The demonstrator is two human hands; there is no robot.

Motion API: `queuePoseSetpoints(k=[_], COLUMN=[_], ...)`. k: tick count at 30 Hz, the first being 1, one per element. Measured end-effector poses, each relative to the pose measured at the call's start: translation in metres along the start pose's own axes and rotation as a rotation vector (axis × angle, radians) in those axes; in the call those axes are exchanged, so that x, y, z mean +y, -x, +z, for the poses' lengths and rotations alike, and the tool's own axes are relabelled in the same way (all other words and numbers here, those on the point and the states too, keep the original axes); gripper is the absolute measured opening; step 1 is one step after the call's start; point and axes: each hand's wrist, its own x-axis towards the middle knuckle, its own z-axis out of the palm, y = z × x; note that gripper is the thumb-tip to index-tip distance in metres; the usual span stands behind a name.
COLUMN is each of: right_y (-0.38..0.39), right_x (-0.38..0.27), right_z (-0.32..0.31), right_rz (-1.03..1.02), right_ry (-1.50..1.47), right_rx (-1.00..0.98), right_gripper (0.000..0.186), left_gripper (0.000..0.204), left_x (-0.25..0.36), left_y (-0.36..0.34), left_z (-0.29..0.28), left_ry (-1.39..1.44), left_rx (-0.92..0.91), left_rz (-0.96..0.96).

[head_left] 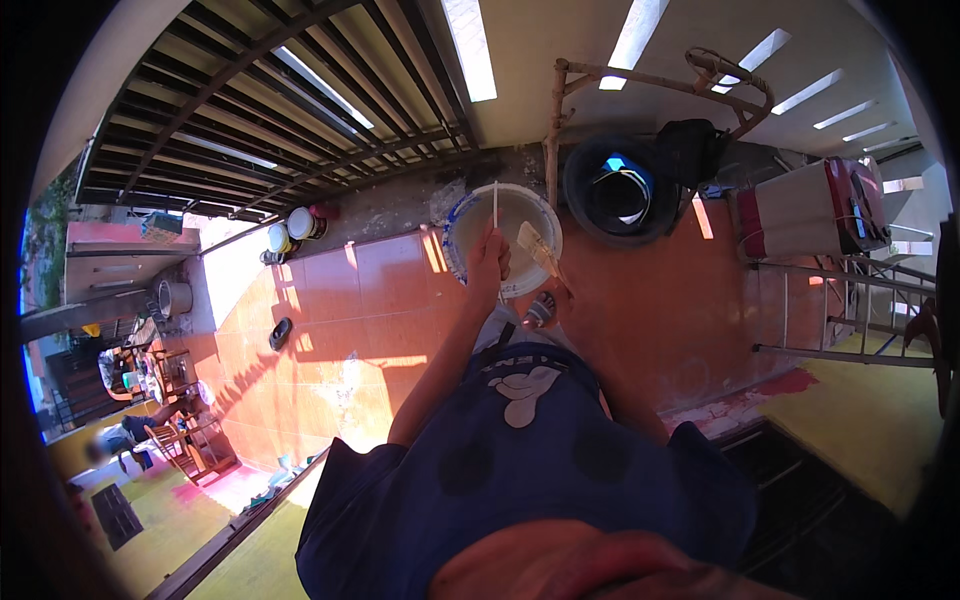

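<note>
My left hand (pixel 490 258) is closed around a thin, pale stick (pixel 496 205) held over a round bucket (pixel 451 215). Whitish and blue stains mark the bucket's rim, and its contents are hard to make out. Just right of the stick, a wide flat brush (pixel 537 244) with pale bristles slants across the bucket's right side. My right hand (pixel 564 286), partly in shadow at the bucket's near right edge, appears to grip the brush by its lower end. Below the bucket, one sandalled foot (pixel 540 309) shows.
Right of the bucket stands a large black tub (pixel 620 195). A metal ladder (pixel 850 310) and a cloth-covered box (pixel 800 210) are farther right. Small paint pails (pixel 300 224) stand by the wall, and a black slipper (pixel 281 333) lies on the tiles. A person (pixel 125 435) is at far left near wooden chairs (pixel 195 450).
</note>
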Motion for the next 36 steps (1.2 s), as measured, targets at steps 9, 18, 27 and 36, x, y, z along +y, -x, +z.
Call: queuePoseSetpoints(k=[9,18,27,36], right_y=[-0.019,-0.036,-0.053,-0.078], right_x=[-0.02,0.015,0.003,0.025], right_z=[-0.026,0.011,0.006,0.033], right_rz=[-0.129,-0.205,-0.23,-0.65], right_ry=[0.178,0.33,0.396,0.583], right_rx=[-0.066,-0.174,-0.351,0.042], right_gripper=[0.032,0.03,0.046,0.035], left_gripper=[0.044,0.049,0.043,0.049], left_x=[0.019,0.032,0.034,0.044], left_y=[0.0,-0.009,-0.012,-0.011], left_z=[0.001,-0.009,-0.025,-0.031], left_ry=[0.11,0.176,0.273,0.357], left_rx=[0.02,0.087,0.105,0.168], left_rz=[-0.003,0.062,0.096,0.169])
